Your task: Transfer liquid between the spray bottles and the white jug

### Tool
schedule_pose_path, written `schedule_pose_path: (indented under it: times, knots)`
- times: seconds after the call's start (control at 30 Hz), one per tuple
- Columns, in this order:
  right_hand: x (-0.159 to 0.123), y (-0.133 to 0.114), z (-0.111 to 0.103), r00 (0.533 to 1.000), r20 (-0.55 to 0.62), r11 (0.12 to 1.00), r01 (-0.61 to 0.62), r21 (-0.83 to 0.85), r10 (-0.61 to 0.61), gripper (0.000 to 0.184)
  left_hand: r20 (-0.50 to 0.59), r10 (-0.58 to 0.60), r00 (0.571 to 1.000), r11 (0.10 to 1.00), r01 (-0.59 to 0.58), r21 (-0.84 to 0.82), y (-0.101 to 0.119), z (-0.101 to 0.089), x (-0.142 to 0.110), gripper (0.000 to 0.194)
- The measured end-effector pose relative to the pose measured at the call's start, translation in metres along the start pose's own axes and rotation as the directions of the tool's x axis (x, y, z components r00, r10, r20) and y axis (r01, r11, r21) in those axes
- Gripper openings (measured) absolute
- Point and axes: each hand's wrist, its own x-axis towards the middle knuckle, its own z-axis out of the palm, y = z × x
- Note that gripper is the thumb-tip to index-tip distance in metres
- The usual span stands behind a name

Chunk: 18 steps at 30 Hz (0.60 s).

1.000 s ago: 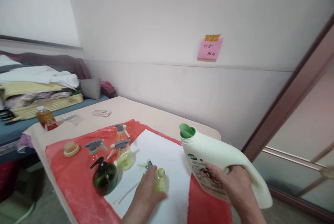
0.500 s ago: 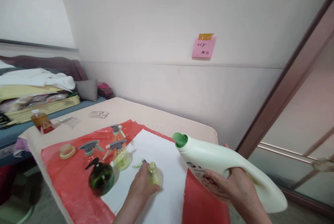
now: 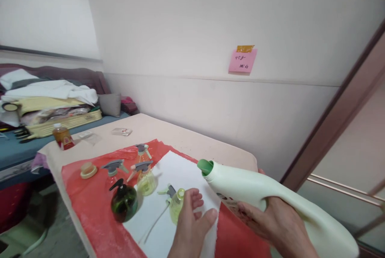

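Note:
My right hand (image 3: 278, 222) grips the handle of a large pale green detergent bottle (image 3: 246, 180). The bottle is tilted, with its uncapped green spout (image 3: 206, 166) toward the left. My left hand (image 3: 195, 222) is open, fingers apart, just right of a small yellow-green spray bottle (image 3: 175, 206) with no head on its neck. I cannot tell whether the hand touches it. A detached trigger spray head (image 3: 169, 191) lies beside that bottle on the white sheet (image 3: 162, 232), its thin tube stretching toward the front.
Left stand a dark green pump bottle (image 3: 124, 204), a yellow spray bottle (image 3: 146, 183) and other spray bottles. A round cap (image 3: 88, 170) lies on the red plastic sheet (image 3: 87, 206). A drink bottle (image 3: 63, 136) is at the table's left edge; a pink note (image 3: 243, 61) hangs on the wall.
My left hand has let go of the small spray bottle and moved to its right, fingers opening. The detergent bottle stays in my right hand. The view has shifted slightly left.

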Motion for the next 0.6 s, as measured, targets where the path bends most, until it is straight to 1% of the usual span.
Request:
schedule_pose_path:
  times: [0.07, 0.1, 0.17, 0.23, 0.33, 0.4, 0.47, 0.53, 0.6]
  knots:
    - [0.001, -0.002, -0.003, 0.997, 0.067, 1.0, -0.024, -0.02, 0.025, 0.095, 0.096, -0.102, 0.99, 0.984, 0.114, -0.136, 0.009, 0.018, 0.003, 0.079]
    - [0.001, -0.002, -0.003, 0.996, 0.084, 1.0, -0.023, -0.021, 0.024, 0.097, 0.154, -0.135, 0.979, 0.97, 0.162, -0.182, 0.014, 0.024, 0.005, 0.083]
    - [0.0, -0.003, -0.002, 0.997, 0.077, 1.0, -0.001, -0.013, 0.002, 0.098, 0.262, -0.158, 0.952, 0.935, 0.23, -0.269, 0.023, 0.03, 0.007, 0.082]
    - [-0.003, -0.002, 0.001, 0.998, 0.051, 0.999, 0.034, -0.003, -0.033, 0.098, 0.322, -0.163, 0.932, 0.891, 0.28, -0.358, 0.026, 0.031, 0.008, 0.079]
    - [-0.008, 0.001, 0.005, 0.995, 0.053, 0.996, 0.082, -0.024, -0.081, 0.101, 0.324, -0.216, 0.921, 0.845, 0.342, -0.411, 0.023, 0.028, 0.008, 0.075]
    - [-0.01, 0.003, 0.009, 0.99, 0.052, 0.99, 0.136, -0.027, -0.134, 0.098, 0.323, -0.254, 0.912, 0.803, 0.385, -0.455, 0.019, 0.026, 0.009, 0.071]
    - [-0.011, 0.006, 0.011, 0.981, 0.056, 0.983, 0.186, -0.008, -0.185, 0.086, 0.324, -0.272, 0.906, 0.752, 0.411, -0.515, 0.014, 0.026, 0.012, 0.068]
    - [-0.012, 0.007, 0.011, 0.969, 0.106, 0.975, 0.223, 0.014, -0.223, 0.069, 0.308, -0.307, 0.9, 0.717, 0.432, -0.547, 0.009, 0.027, 0.016, 0.067]
    - [-0.012, 0.007, 0.008, 0.956, 0.16, 0.969, 0.245, 0.023, -0.246, 0.055, 0.273, -0.361, 0.892, 0.709, 0.452, -0.542, 0.001, 0.029, 0.02, 0.067]
